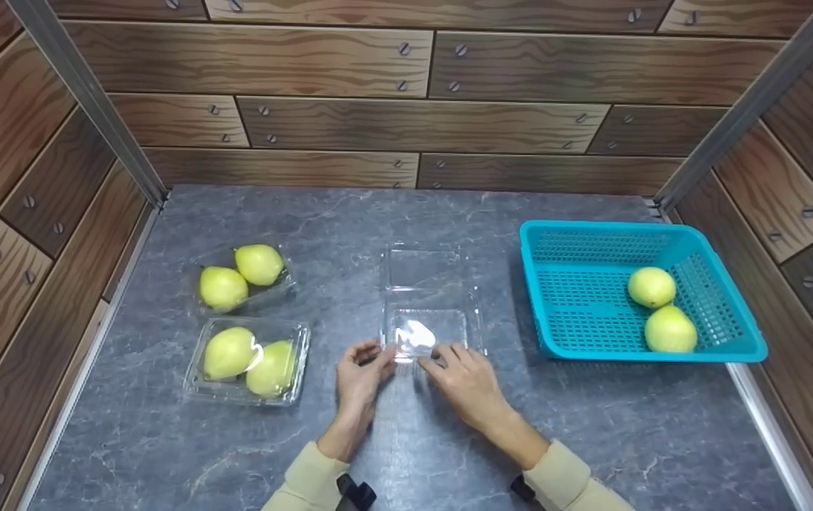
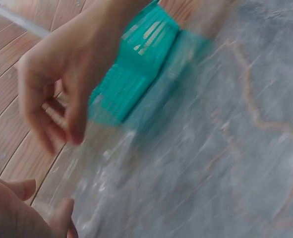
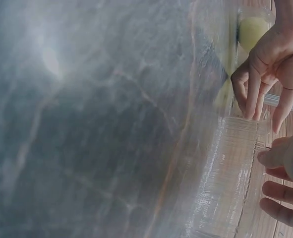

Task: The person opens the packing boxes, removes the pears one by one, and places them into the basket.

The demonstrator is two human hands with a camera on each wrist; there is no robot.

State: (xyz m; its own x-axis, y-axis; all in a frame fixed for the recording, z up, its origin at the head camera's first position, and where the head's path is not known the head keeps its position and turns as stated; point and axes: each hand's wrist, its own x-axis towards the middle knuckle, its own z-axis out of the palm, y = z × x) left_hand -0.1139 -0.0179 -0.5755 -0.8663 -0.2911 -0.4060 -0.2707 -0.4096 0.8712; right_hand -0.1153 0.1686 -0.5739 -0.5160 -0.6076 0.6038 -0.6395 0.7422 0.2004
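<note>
A clear plastic clamshell container (image 1: 442, 332) lies unfolded on the grey marbled table, one half nearer me and the other behind it. At its near left corner is my left hand (image 1: 358, 376), fingertips right at the edge and thumb apart from the fingers. My right hand (image 1: 468, 387) reaches the near right side, its fingers loosely bent at the rim. In the right wrist view the container's ribbed wall (image 3: 230, 168) shows between both hands. The left wrist view shows the right hand (image 2: 69, 74) with relaxed fingers pointing down.
To the left, a closed clamshell (image 1: 296, 369) holds two yellow-green pears, and two more pears (image 1: 259, 265) sit in clear plastic behind it. A turquoise basket (image 1: 541, 305) with two pears (image 1: 670, 330) stands at the right. Wood-patterned panels (image 1: 328, 64) enclose the table.
</note>
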